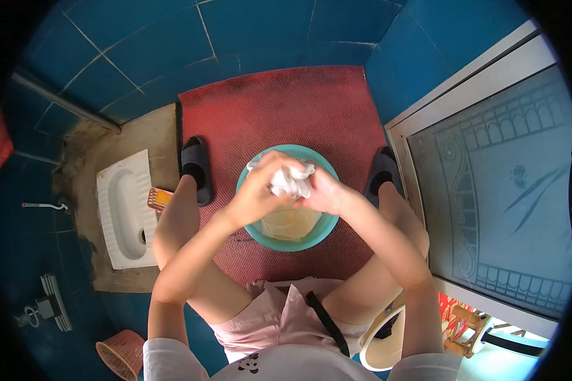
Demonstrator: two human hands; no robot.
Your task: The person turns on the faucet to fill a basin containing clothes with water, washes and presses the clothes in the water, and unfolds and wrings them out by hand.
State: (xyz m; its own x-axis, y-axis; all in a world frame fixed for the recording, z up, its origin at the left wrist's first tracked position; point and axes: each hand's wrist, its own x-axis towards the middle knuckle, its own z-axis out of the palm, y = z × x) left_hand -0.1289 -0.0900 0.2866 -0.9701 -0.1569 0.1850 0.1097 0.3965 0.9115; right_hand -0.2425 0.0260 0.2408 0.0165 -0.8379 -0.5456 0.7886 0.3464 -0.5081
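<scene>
A bunched white cloth (291, 182) is held between my two hands, over a turquoise plastic basin (331, 224). My left hand (262, 183) wraps it from the left side, fingers over the top. From the right, my right hand (325, 191) grips the same cloth, its palm partly turned up and looking wet. Below the hands, cloudy yellowish water (291, 224) stands in the basin. Some of the cloth is hidden behind my fingers.
The basin stands on a red textured mat (276, 105) between my slippered feet. On the left are a white squat toilet (126, 209), a pink soap dish (159, 198) with an orange bar and a pink basket (121, 355). A cream bucket (381, 355) and a glass-paneled door (495, 190) are right.
</scene>
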